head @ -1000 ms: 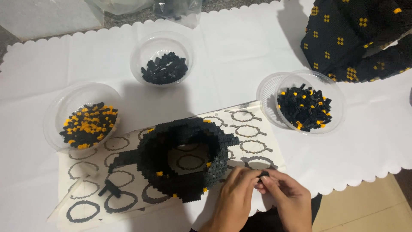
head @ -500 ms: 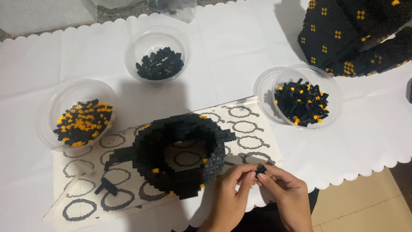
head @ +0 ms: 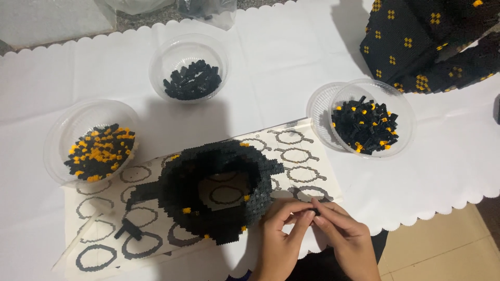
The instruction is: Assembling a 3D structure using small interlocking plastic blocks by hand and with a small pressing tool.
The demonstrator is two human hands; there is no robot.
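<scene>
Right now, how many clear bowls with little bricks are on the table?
3. One bowl at the left holds black and orange bricks, one bowl at the top middle holds black bricks, and one bowl at the right holds mostly black bricks. None seems hidden.

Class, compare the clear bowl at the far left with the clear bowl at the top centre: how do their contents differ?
The left bowl holds black bricks mixed with many orange ones; the top bowl holds only black bricks. The left bowl overlaps the printed sheet at its edge; the top bowl stands apart on the white cloth. Both are clear, round and partly filled.
</scene>
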